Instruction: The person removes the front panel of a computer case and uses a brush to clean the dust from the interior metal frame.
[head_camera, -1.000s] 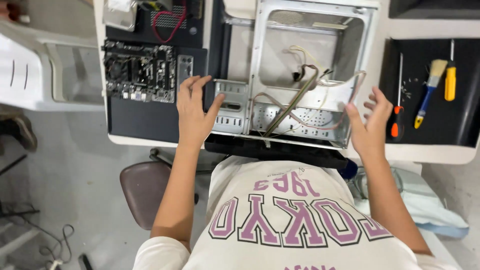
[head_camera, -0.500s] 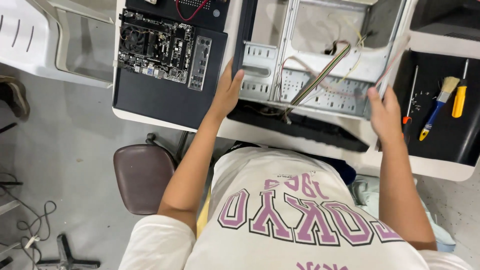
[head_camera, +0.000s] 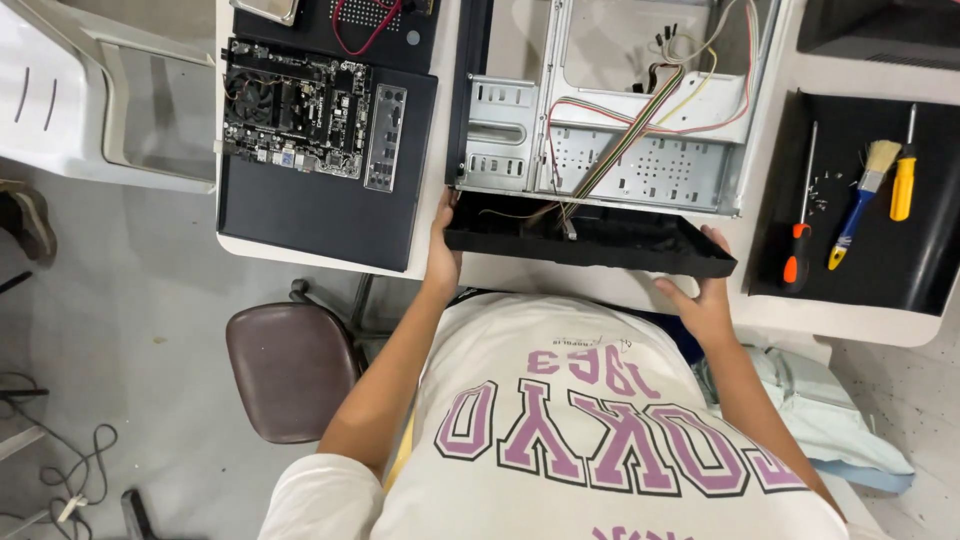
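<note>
Black front panel between both hands' fingers

The black front panel lies long and flat at the open metal case's near edge — tilted slightly.

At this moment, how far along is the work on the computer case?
Done: the motherboard lies out on the black mat, and the metal case stands open with loose cables. In hand: left hand and right hand grip the black front panel. Left: the panel is not yet clear of the case.
</note>
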